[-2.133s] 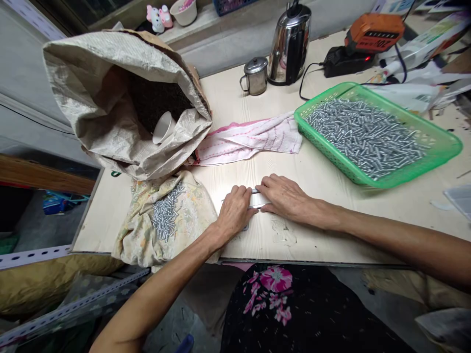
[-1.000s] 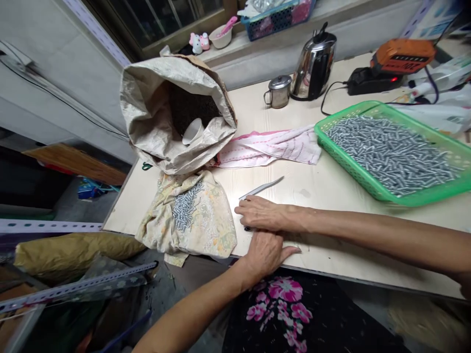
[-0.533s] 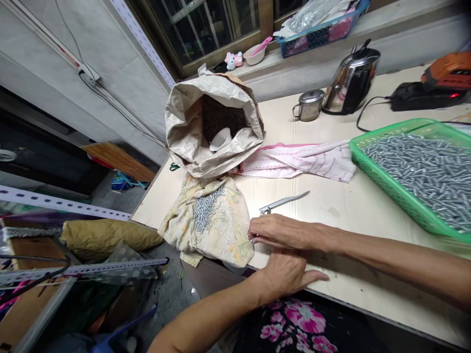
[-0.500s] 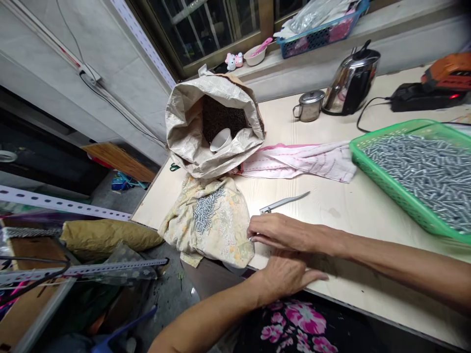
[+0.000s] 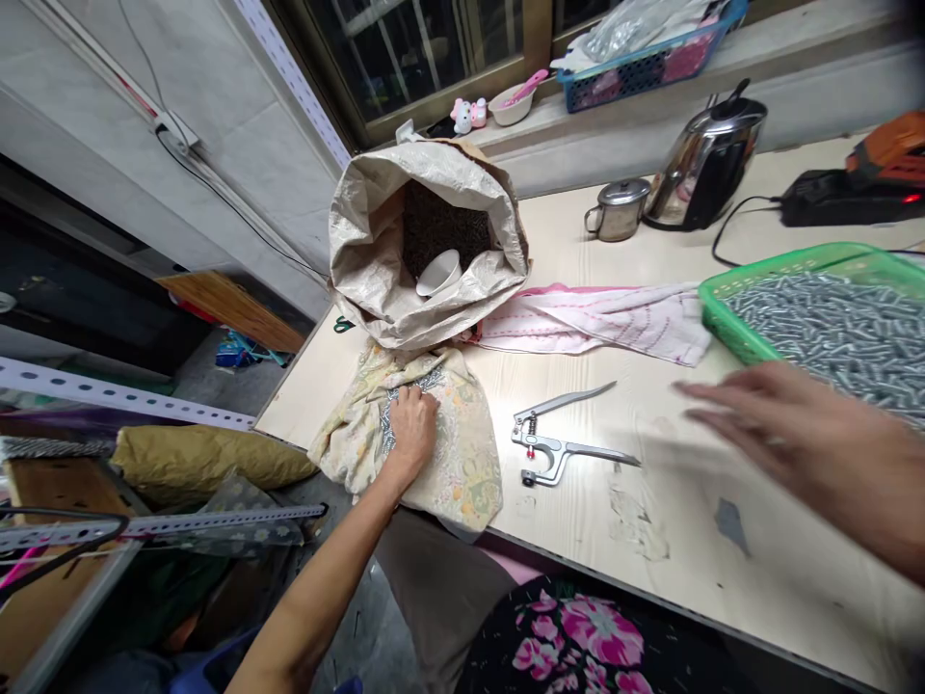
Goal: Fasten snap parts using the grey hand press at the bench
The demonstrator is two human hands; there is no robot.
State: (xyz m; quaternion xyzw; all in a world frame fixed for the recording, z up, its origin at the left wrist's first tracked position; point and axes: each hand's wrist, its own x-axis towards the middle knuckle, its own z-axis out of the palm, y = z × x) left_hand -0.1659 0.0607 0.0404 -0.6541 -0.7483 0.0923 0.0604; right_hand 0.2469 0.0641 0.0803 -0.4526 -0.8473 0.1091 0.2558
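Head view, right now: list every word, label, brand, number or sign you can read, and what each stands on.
No text can be read anywhere in this view.
Orange battery pack: blurred and cut off by the picture's edge; no lettering can be made out.
Pliers: no readable marking.
Steel kettle: no readable marking.

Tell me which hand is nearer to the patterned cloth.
Left: the left hand is at the small metal pieces on the patterned cloth; the right hand is off to the right, beyond the plier-like tool.
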